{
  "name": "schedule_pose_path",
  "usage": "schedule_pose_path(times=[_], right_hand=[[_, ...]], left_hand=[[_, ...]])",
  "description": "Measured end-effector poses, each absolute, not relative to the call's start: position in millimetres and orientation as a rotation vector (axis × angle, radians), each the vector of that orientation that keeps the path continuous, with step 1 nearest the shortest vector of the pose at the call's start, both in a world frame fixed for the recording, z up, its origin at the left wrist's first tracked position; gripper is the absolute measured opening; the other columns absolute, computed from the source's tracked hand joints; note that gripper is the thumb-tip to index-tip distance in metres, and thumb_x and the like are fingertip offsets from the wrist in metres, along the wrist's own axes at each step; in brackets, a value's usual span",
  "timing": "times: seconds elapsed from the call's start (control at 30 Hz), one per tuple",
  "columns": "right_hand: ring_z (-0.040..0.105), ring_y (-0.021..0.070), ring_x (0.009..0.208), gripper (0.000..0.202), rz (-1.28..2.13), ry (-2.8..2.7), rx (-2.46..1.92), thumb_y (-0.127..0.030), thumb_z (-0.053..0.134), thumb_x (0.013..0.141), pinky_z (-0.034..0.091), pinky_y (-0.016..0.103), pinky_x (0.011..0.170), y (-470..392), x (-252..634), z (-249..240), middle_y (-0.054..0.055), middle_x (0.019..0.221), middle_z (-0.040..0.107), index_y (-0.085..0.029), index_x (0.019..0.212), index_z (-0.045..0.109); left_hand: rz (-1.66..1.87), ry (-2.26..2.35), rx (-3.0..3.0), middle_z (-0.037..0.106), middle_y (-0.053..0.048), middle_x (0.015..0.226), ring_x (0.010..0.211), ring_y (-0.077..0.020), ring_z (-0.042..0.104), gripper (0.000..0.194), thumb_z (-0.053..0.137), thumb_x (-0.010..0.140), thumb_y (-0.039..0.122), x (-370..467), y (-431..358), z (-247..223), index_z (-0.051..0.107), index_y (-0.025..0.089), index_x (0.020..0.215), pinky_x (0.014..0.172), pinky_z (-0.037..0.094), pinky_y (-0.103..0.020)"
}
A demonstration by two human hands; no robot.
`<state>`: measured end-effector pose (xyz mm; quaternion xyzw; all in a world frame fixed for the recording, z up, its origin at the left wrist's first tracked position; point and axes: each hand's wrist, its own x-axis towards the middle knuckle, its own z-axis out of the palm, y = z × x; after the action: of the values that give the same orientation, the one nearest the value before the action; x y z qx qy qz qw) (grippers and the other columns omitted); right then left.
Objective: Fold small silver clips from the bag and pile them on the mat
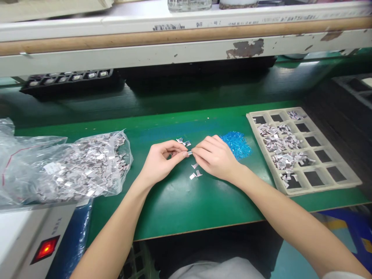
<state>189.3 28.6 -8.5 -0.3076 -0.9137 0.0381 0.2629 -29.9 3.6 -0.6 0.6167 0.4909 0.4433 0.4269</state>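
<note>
Between my two hands, over the green mat, is a small silvery flat piece (190,153). My left hand (162,158) pinches its left end between thumb and forefinger. The fingertips of my right hand (214,157) are closed at its other end; whether they grip the piece or something tiny beside it is hidden. Several loose silvery pieces (196,174) lie just below my fingers, and more pieces (183,142) lie just above. A heap of small bright blue pieces (236,144) is spread right behind my right hand.
On the left lies a clear plastic bag (87,166) full of similar pieces. At the right, a cream compartment tray (316,149) holds more in some compartments. A white shelf edge (139,58) crosses above, with a black tray (66,81) beneath. A lit red switch (45,249) glows at lower left.
</note>
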Motion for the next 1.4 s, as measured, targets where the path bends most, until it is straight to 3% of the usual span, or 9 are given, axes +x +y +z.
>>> schedule_pose_path(times=[0.23,0.5,0.67,0.97,1.17,1.4], right_hand=[[0.058,0.0206,0.086,0.031,0.177,-2.422,-0.871,-0.021,0.044,0.108,0.035,0.038,0.078,28.6,187.2,-10.9,0.006,0.09,0.072,-0.021,0.09,0.07],[0.061,0.0195,0.09,0.014,0.47,-2.222,-0.86,-0.023,0.057,0.104,0.042,0.036,0.084,26.9,185.7,-15.7,0.005,0.098,0.073,-0.02,0.103,0.07],[0.06,0.0178,0.083,0.012,0.59,-2.156,-0.895,-0.017,0.058,0.098,0.043,0.033,0.081,27.6,182.5,-16.7,0.002,0.086,0.068,-0.021,0.093,0.068],[0.057,0.0182,0.079,0.012,0.564,-2.175,-0.953,-0.011,0.059,0.085,0.042,0.032,0.076,29.3,184.4,-14.8,0.001,0.081,0.067,-0.021,0.082,0.066],[0.057,0.0176,0.075,0.012,0.499,-2.211,-0.948,-0.012,0.059,0.085,0.04,0.032,0.074,31.2,186.0,-16.9,0.001,0.079,0.067,-0.021,0.08,0.065],[0.06,0.0201,0.074,0.013,0.49,-2.235,-0.956,-0.016,0.058,0.087,0.043,0.034,0.072,33.7,187.2,-18.3,0.002,0.076,0.067,-0.022,0.079,0.067]], left_hand=[[1.1,1.206,1.599,0.078,-0.006,0.087,0.079,-0.0201,0.072,0.02,0.084,0.084,0.037,-28.3,2.6,-0.4,0.078,0.018,0.088,0.076,0.061,-0.033],[1.133,1.208,1.594,0.077,-0.006,0.087,0.08,-0.0203,0.071,0.02,0.084,0.084,0.037,-30.5,3.8,-1.4,0.077,0.018,0.089,0.076,0.059,-0.033],[1.046,1.222,1.83,0.075,-0.005,0.086,0.075,-0.018,0.065,0.011,0.077,0.09,0.031,-31.4,3.2,-5.4,0.077,0.021,0.09,0.072,0.054,-0.032],[1.114,1.131,2.282,0.073,-0.004,0.085,0.079,-0.0186,0.064,0.012,0.062,0.098,0.018,-22.3,1.9,-14.9,0.073,0.022,0.098,0.077,0.054,-0.035],[1.134,1.058,2.397,0.075,-0.006,0.092,0.087,-0.0214,0.066,0.016,0.057,0.099,0.013,-20.6,2.8,-22.3,0.071,0.021,0.103,0.084,0.056,-0.039],[1.079,1.059,2.412,0.075,-0.009,0.09,0.087,-0.0226,0.066,0.017,0.056,0.099,0.015,-19.9,6.8,-26.0,0.072,0.02,0.1,0.08,0.057,-0.039]])
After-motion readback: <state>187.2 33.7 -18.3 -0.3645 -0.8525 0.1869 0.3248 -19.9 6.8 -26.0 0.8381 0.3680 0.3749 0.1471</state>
